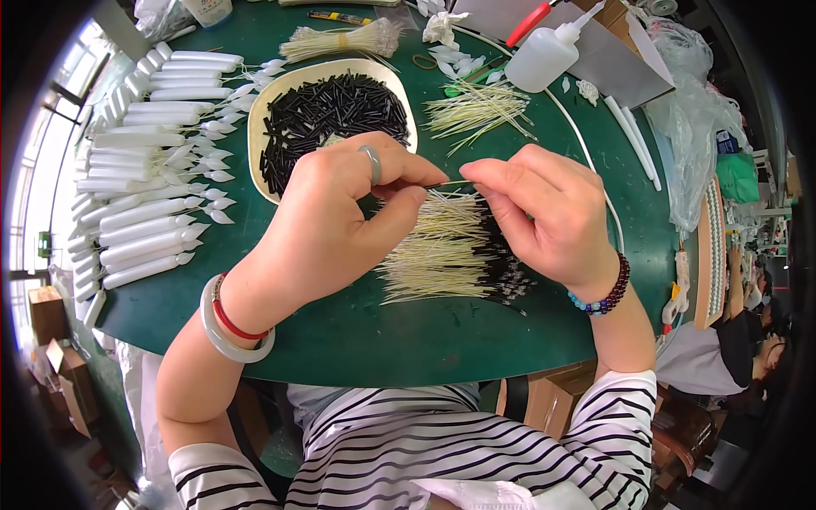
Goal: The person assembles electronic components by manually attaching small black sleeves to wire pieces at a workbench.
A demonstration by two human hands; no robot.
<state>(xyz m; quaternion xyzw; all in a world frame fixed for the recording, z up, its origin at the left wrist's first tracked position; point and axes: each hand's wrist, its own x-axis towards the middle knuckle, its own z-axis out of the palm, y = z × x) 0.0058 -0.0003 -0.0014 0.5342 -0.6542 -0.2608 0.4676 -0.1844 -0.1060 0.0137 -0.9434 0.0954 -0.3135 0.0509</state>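
White candle-shaped sticks [149, 234]: lie massed at left. Cream tray [257, 144]: holds short black tubes [323, 106]. Left hand [340, 204]: nearly closed, fingertips pinching a small dark piece [437, 184]. Thin pale wire [457, 183]: spans both hands' fingertips, above a row of similar wires [433, 255]. Right hand [544, 212]: thumb and forefinger pinch the wire, other fingers curled.

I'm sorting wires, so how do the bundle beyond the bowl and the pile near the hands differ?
The wire bundle is gathered by a band; the wire pile is spread loose. The pile covers more green tabletop than the bundle. The pile shows black sleeves along its right side; the bundle shows none. Both hold many thin, pale wires.
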